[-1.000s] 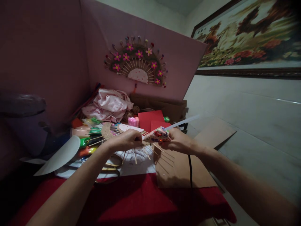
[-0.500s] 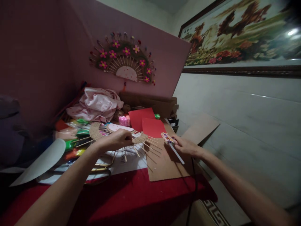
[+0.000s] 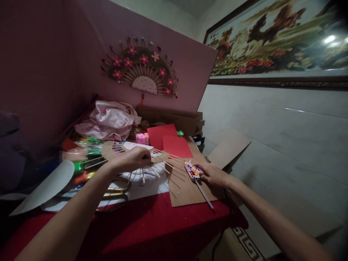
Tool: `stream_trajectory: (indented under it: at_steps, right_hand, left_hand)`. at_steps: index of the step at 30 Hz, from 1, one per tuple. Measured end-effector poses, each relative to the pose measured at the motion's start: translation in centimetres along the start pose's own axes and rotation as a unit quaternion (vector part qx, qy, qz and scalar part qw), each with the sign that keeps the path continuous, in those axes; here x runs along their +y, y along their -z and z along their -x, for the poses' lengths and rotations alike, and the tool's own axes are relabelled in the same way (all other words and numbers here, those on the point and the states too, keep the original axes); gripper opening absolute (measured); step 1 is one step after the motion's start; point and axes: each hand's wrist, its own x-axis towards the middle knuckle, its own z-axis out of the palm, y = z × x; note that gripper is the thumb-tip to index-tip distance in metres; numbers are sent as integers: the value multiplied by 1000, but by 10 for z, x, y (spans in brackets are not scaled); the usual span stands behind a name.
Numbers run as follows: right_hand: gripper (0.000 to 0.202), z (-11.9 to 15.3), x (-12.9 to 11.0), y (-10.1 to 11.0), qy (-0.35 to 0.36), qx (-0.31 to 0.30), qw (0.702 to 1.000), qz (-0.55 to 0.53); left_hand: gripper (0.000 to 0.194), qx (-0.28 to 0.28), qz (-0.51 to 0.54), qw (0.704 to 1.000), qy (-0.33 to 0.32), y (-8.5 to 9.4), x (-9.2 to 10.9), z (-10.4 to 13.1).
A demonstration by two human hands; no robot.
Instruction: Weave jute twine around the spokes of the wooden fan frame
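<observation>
My left hand (image 3: 138,158) is closed on the rim of a half-round stick fan (image 3: 108,151), made of thin wooden sticks with a twine-wrapped band and a pale spotted centre. Its stick ends point toward me and to the right. To the right, my right hand (image 3: 213,174) grips a flower-patterned hot glue gun (image 3: 192,170), low over or on the brown cardboard (image 3: 181,195). A translucent glue stick (image 3: 204,194) sticks out of the gun toward me. My fingers partly hide the gun's handle.
Red paper sheets (image 3: 176,146) lie behind the cardboard. Pink spotted cloth (image 3: 111,117) is heaped at the back left, near colourful packets (image 3: 78,166) and a curled white sheet (image 3: 46,190). A finished-looking flowered fan (image 3: 144,69) is on the upright pink board. Red cloth (image 3: 152,224) covers the table.
My right hand has lowered the glue gun toward the cardboard and turned it, so its flowered side shows more. My left hand keeps its hold on the fan. The view has shifted slightly.
</observation>
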Motion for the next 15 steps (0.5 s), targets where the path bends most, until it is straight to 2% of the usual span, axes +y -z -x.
stream_trajectory:
  at_steps: [2,4,7,9,10,11,12,13,15]
  right_hand:
    - [44,0,0,0,2,-5,1000,-2]
    - [45,-2,-5,4,0,28,1000,2]
    - [37,-7,-30,14,-6,153,988,-35]
    - [27,-11,-56,20,-18,218,964,-149]
    - [24,-12,-70,20,-50,227,942,-241]
    - [25,-13,-83,19,-89,210,908,-351]
    - [24,-13,-96,17,-113,172,860,-467]
    - [19,-13,-108,12,-129,139,798,-572]
    - [12,-14,-129,1,-158,75,681,-711]
  left_hand:
    - [27,-3,4,1000,-1,1,1,1]
    - [28,0,5,1000,-2,2,1,2]
    - [28,8,0,1000,1,4,3,3]
    - [28,6,-3,1000,5,6,6,4]
    - [27,5,-4,1000,6,8,7,4]
    - [27,6,-5,1000,6,9,8,5]
    - [27,9,-7,1000,6,10,9,5]
    - [27,14,-8,1000,3,11,9,5]
    - [27,30,-9,999,-10,13,9,5]
